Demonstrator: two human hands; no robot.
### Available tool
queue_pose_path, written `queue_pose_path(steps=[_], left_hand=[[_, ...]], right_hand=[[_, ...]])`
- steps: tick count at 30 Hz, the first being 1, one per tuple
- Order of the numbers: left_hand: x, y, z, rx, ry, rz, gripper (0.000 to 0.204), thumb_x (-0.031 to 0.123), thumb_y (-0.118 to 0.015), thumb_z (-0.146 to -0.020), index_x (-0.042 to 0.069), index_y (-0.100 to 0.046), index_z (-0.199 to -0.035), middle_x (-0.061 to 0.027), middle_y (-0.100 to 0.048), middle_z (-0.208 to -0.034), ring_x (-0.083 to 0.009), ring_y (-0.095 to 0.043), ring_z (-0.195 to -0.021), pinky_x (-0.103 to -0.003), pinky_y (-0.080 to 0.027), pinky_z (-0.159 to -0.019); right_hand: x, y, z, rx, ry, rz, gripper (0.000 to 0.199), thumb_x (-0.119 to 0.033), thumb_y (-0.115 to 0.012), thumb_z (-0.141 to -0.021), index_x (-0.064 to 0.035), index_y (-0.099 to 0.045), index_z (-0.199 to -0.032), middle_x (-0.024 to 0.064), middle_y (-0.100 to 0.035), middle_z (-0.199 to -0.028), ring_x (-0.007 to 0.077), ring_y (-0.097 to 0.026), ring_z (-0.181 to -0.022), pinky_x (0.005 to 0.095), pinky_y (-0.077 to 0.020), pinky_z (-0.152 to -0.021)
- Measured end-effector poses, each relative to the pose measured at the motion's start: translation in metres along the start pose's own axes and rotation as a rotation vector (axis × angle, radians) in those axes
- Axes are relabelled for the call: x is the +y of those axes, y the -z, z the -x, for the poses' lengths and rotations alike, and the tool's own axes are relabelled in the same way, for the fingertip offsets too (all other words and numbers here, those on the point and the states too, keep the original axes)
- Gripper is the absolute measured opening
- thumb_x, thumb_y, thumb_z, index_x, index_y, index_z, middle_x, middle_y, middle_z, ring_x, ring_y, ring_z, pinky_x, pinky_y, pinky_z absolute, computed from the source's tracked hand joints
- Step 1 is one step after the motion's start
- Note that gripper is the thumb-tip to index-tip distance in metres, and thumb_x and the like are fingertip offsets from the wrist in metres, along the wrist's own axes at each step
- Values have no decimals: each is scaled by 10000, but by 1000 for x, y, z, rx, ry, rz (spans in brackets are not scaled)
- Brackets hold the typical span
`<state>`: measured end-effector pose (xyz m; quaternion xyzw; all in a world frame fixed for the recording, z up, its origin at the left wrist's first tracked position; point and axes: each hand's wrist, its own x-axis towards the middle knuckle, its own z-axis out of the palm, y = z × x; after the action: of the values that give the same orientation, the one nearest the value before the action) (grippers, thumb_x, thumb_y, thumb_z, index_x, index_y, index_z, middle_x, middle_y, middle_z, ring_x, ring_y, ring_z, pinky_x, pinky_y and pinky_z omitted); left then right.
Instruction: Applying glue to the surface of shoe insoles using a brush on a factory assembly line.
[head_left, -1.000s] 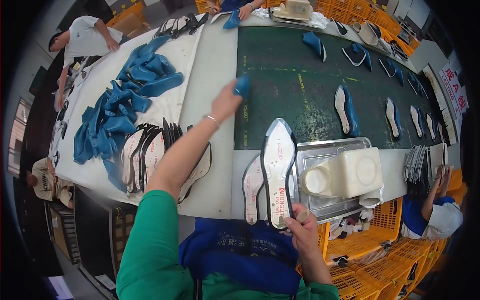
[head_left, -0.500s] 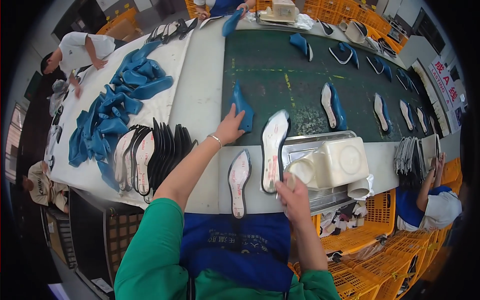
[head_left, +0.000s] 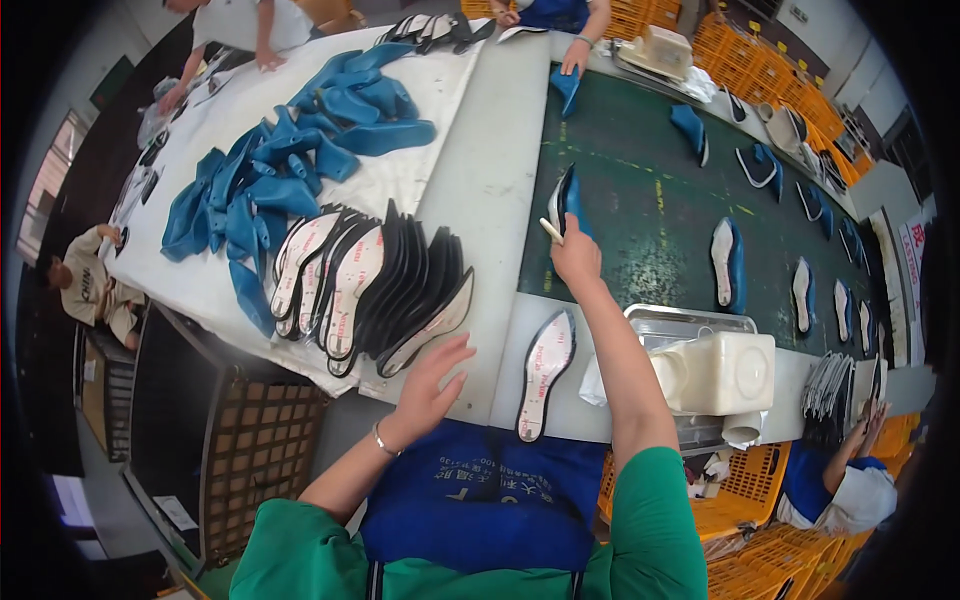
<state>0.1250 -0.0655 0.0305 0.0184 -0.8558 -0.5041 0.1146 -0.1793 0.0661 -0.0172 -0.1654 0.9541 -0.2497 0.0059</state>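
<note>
My right hand (head_left: 577, 255) is closed at the near left of the green belt. From its fist juts a pale stick-like handle (head_left: 551, 231). Just beyond its fingers, a dark-edged shoe insole (head_left: 562, 193) stands against a blue shoe last (head_left: 575, 203); the fingers partly cover both. My left hand (head_left: 430, 388) is empty, fingers apart, beside the near end of a stack of insoles (head_left: 400, 270). Another insole (head_left: 547, 375), pale with a black rim, lies on the white table edge between my arms.
A heap of blue lasts (head_left: 290, 150) covers the white cloth at left. Insole-and-last pairs (head_left: 728, 265) lie along the green belt (head_left: 640, 180). A cream container (head_left: 730, 372) sits on a metal tray at right. Co-workers stand around; one's hand (head_left: 575, 57) holds a last at the far edge.
My right hand has carried the insole up and away to the blue last on the belt. My left hand has let go of that last and drawn back toward the insole stack.
</note>
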Motion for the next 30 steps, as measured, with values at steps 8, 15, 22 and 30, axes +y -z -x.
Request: queue_pose_path(steps=[8, 15, 22, 30], left_hand=[[0, 44, 46, 209, -34, -238, 328, -6, -569, -830, 55, -641, -1143, -133, -637, -1212, -320, -601, -1099, -377, -474, -902], [-5, 57, -10, 382, 39, -334, 261, 63, -605, -877, 34, -627, -1136, -141, -651, -1063, -303, -612, -962, -386, -479, -871], [-57, 26, 17, 155, -117, -839, 514, 119, -648, -821, 48, -518, -1312, -192, -591, -1173, -383, -539, -1071, -456, -434, -905], [-72, 33, 1, 26, -136, -946, 391, 95, -603, -826, -14, -539, -1197, -172, -570, -1048, -377, -544, -997, -449, -447, -820]], right_hand=[[15, -21, 14, -38, 134, 229, 221, -275, -599, -870, -67, -610, -943, 178, -685, -782, 374, -675, -728, 506, -530, -655], [21, 61, 93, 38, 52, -244, 322, -283, -663, -829, -93, -679, -1089, 175, -694, -926, 360, -669, -838, 430, -527, -752], [11, 154, 222, 451, 177, -477, 144, -179, -531, -900, -58, -609, -905, 146, -596, -869, 355, -580, -864, 447, -454, -734], [87, 158, 307, 510, -294, -311, 498, -397, -447, -984, 1, -610, -733, 223, -610, -660, 421, -609, -650, 485, -476, -624]])
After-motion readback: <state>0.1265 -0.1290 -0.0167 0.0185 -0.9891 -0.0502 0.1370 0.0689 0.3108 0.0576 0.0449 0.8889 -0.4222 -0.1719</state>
